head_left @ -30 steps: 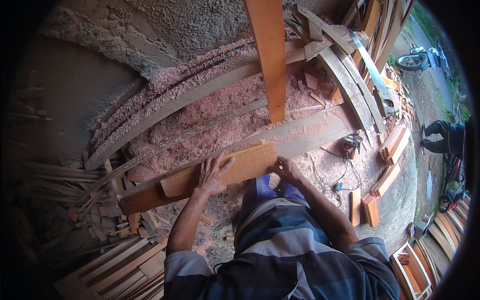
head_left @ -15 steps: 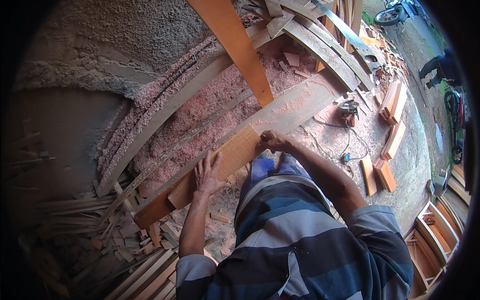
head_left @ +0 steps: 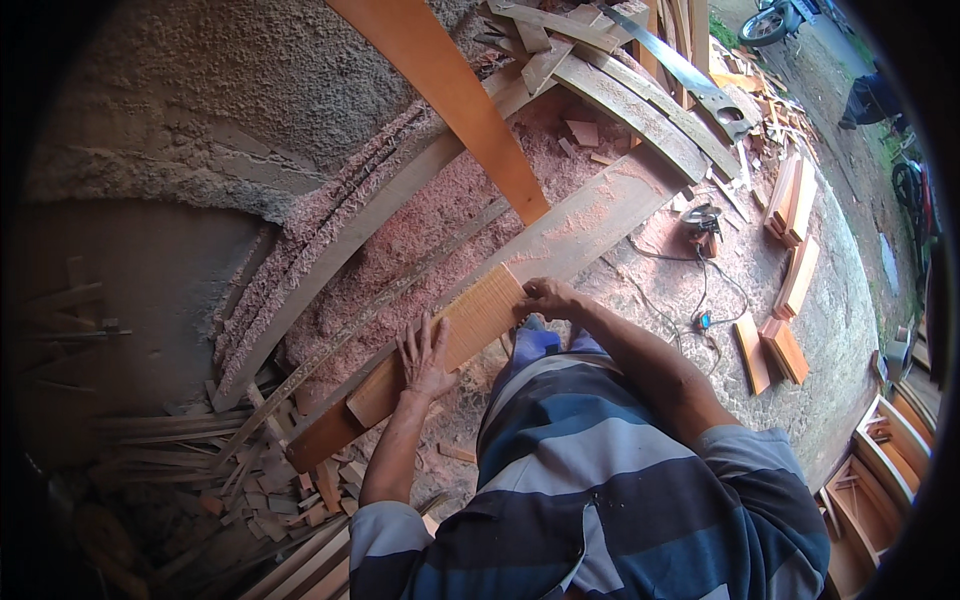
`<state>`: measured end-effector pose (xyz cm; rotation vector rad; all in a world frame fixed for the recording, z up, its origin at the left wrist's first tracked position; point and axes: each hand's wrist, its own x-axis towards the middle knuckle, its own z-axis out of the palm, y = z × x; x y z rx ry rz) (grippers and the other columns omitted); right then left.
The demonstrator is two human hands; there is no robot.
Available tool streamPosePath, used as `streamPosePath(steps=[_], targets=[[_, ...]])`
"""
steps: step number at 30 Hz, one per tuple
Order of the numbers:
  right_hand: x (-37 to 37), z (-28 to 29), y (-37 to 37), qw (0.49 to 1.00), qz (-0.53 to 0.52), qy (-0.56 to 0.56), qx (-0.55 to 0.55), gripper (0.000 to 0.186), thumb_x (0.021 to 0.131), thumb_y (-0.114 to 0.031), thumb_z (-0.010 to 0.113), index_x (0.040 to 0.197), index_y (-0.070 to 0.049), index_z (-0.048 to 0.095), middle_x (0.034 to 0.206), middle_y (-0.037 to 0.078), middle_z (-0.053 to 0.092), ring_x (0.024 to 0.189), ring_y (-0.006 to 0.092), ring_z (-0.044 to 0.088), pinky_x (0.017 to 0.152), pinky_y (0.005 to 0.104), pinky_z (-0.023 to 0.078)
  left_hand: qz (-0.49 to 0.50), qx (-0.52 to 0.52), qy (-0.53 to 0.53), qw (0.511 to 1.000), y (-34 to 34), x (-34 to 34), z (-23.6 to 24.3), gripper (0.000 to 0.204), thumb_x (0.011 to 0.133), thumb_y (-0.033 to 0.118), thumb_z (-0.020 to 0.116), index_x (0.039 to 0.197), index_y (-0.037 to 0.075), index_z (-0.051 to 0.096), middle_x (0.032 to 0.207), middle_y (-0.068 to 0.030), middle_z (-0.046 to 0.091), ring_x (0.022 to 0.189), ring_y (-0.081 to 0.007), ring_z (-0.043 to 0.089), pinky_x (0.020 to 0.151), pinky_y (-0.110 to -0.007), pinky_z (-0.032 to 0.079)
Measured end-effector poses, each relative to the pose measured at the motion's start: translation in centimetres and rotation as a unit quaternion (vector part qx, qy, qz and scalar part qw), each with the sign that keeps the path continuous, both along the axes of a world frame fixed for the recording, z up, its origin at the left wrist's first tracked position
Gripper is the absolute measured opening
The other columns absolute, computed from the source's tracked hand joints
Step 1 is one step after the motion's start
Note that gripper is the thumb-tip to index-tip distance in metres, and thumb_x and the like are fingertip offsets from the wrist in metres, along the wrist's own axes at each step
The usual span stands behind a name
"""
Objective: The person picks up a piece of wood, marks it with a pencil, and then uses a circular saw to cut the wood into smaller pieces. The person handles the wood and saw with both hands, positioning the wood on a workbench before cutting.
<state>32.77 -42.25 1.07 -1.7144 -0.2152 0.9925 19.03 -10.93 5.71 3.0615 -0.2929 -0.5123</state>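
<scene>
A light orange wooden board with a ridged face [head_left: 468,322] lies along a long grey plank [head_left: 590,230], over a darker orange board [head_left: 320,445] showing at its lower end. My left hand [head_left: 425,365] rests on the board, fingers spread. My right hand [head_left: 550,298] is curled round the board's right end, gripping it. A tall orange plank [head_left: 440,90] comes down from the top to behind the grey plank, with pink shavings [head_left: 385,290] around it.
A hand saw [head_left: 715,110] lies at upper right. A power tool [head_left: 705,230] with a cord sits right, near cut blocks [head_left: 785,355]. Scrap sticks [head_left: 260,500] fill the lower left. A person in dark clothes [head_left: 870,95] and motorbikes [head_left: 768,25] are at far right.
The view has turned, so the board appears more steeply slanted. My left hand's fingers have spread a little; my right hand remains at the board's right end.
</scene>
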Motion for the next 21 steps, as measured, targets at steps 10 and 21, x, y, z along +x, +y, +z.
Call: streamPosePath(steps=[10,21], targets=[[-0.9,0.0,-0.3,0.999,-0.017,-0.018,0.026,0.049,0.09,-0.038,0.074,0.12,0.0,0.068,0.099,0.009,0.073,0.082,0.0157,0.065,0.069,0.0325,0.053,0.015,-0.017,-0.033,0.999,-0.3,-0.9,-0.8,0.117,0.067,0.039,0.086,0.162,0.023,0.02,0.165,-0.0171,0.018,0.139,-0.0479,0.027,0.116,-0.067,0.019],[-2.2,0.2,2.1,0.996,-0.042,0.081,0.01,0.052,0.094,-0.037,0.071,0.129,0.001,0.062,0.109,0.011,0.071,0.082,0.0156,0.063,0.064,0.0322,0.053,0.038,-0.079,-0.012,0.996,2.6,-1.1,-0.5,0.111,0.069,0.042,0.084,0.161,0.024,0.025,0.166,-0.0182,0.017,0.146,-0.0505,0.019,0.117,-0.07,0.014]])
